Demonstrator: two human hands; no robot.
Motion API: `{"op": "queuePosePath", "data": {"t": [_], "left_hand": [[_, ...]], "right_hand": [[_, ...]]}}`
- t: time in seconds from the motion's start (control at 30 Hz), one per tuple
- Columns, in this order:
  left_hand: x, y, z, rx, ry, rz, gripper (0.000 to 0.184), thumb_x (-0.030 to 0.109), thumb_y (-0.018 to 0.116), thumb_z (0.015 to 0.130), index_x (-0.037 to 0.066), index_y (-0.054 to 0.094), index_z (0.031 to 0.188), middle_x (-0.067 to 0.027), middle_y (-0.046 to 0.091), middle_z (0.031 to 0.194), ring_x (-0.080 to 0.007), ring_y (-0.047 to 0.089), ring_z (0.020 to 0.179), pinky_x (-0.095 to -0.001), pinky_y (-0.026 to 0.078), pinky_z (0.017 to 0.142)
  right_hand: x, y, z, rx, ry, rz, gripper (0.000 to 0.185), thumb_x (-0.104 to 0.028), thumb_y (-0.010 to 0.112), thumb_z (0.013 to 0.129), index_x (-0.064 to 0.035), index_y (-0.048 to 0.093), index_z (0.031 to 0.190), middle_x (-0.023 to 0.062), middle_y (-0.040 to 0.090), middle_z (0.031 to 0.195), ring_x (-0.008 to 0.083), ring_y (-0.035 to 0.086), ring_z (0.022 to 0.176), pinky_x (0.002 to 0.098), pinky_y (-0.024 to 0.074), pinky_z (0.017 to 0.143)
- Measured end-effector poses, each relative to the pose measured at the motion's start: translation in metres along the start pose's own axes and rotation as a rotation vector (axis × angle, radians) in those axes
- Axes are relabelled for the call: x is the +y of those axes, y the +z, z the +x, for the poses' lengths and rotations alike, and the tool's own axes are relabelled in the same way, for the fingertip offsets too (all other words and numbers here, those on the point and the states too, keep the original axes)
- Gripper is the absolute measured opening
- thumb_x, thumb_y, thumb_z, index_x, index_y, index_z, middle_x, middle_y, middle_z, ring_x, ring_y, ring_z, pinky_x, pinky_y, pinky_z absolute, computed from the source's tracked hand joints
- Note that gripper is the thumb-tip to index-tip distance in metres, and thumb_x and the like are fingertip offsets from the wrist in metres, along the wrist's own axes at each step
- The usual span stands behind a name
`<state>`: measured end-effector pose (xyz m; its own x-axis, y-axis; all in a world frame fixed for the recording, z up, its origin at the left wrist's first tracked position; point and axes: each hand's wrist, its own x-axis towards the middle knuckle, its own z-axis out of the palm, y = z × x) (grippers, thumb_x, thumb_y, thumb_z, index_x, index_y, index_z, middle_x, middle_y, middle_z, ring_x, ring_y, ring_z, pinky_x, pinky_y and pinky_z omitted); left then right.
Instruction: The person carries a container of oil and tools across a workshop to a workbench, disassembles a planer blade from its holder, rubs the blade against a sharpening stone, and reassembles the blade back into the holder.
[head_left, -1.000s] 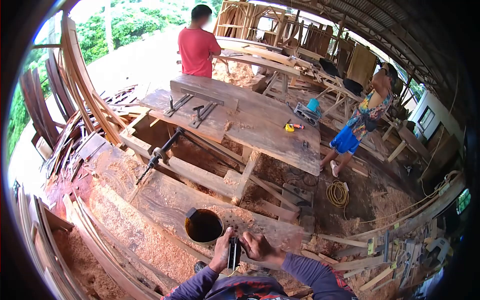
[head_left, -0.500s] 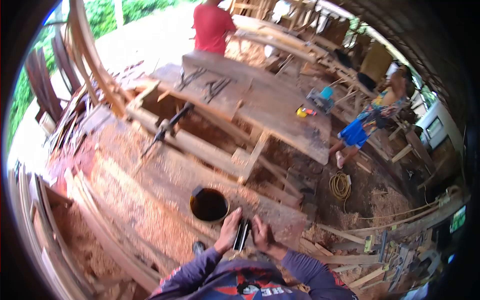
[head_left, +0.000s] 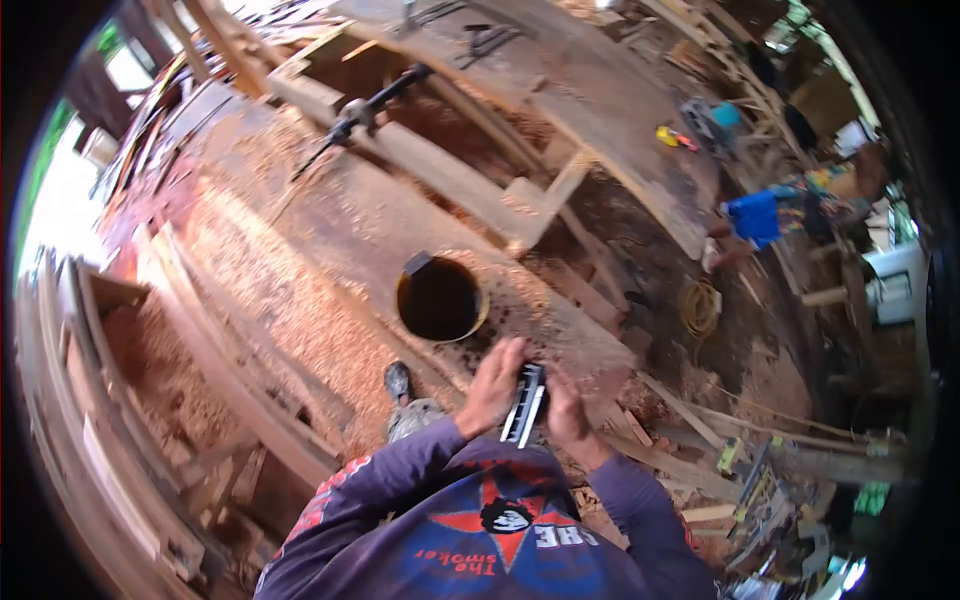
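Between my two hands is a narrow, oblong black object with bright silver edges; its exact kind is not clear. My left hand closes against its left side, fingers pointing forward. On the opposite side, my right hand grips it, with its fingertips partly hidden. Just ahead and to the left stands a round bucket holding dark liquid, with a dark block at its rim. Dark drops spot the wooden board beside the bucket.
A clamp crosses a wooden frame ahead. Wood shavings cover the ground at left, beside long curved timbers. A person in blue shorts is at right, near a coiled yellow cord. Tools lie at lower right.
My view has tilted down, so the bench and bucket sit differently in it. The person in red has left view. Both hands remain around the black-and-silver object, which is now more angled.
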<state>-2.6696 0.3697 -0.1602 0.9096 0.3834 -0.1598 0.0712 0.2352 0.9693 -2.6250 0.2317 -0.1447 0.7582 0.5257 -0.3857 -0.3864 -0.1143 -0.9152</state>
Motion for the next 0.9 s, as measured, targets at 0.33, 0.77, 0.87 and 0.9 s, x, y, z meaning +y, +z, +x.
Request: {"op": "queuePosePath", "data": {"t": [0.33, 0.77, 0.87, 0.9], "left_hand": [[-0.010, 0.001, 0.013, -0.015, -0.035, -0.017, 0.034, 0.032, 0.043, 0.110, 0.007, 0.056, 0.091, 0.0030, 0.049, 0.078, -0.0056, 0.046, 0.070, -0.0236, 0.041, 0.065], [0.023, -0.002, 0.021, 0.127, 0.272, 0.297, 0.049, 0.034, 0.032, 0.111, 0.002, 0.064, 0.094, -0.0097, 0.065, 0.089, -0.0226, 0.059, 0.082, -0.0352, 0.043, 0.079], [0.030, -0.020, 0.018, 0.124, 0.364, 0.398, 0.040, 0.027, 0.036, 0.109, 0.005, 0.067, 0.098, -0.0117, 0.065, 0.095, -0.0297, 0.057, 0.101, -0.0389, 0.035, 0.095], [0.032, -0.026, 0.018, 0.163, 0.431, 0.523, 0.037, 0.027, 0.038, 0.108, 0.006, 0.067, 0.098, -0.0113, 0.065, 0.097, -0.0298, 0.057, 0.105, -0.0402, 0.035, 0.096]], "right_hand": [[-0.020, 0.002, 0.005, -0.006, -0.083, -0.036, 0.033, -0.023, 0.039, 0.108, -0.0010, 0.063, 0.102, -0.0004, 0.059, 0.086, 0.0108, 0.053, 0.077, 0.0288, 0.0451, 0.072], [0.022, 0.030, 0.021, -0.232, 0.141, 0.677, 0.063, -0.051, 0.021, 0.109, -0.0064, 0.043, 0.148, 0.0023, 0.062, 0.131, 0.0111, 0.054, 0.122, 0.0317, 0.0384, 0.110], [0.029, 0.019, 0.024, -0.332, 0.121, 0.243, 0.059, -0.050, 0.023, 0.110, -0.0062, 0.049, 0.141, 0.0019, 0.063, 0.117, 0.0123, 0.058, 0.105, 0.0316, 0.0467, 0.098], [0.029, 0.017, 0.021, -0.298, -0.110, -0.061, 0.059, -0.051, 0.025, 0.109, -0.0061, 0.054, 0.133, 0.0020, 0.063, 0.107, 0.0122, 0.058, 0.095, 0.0302, 0.0487, 0.088]]}}
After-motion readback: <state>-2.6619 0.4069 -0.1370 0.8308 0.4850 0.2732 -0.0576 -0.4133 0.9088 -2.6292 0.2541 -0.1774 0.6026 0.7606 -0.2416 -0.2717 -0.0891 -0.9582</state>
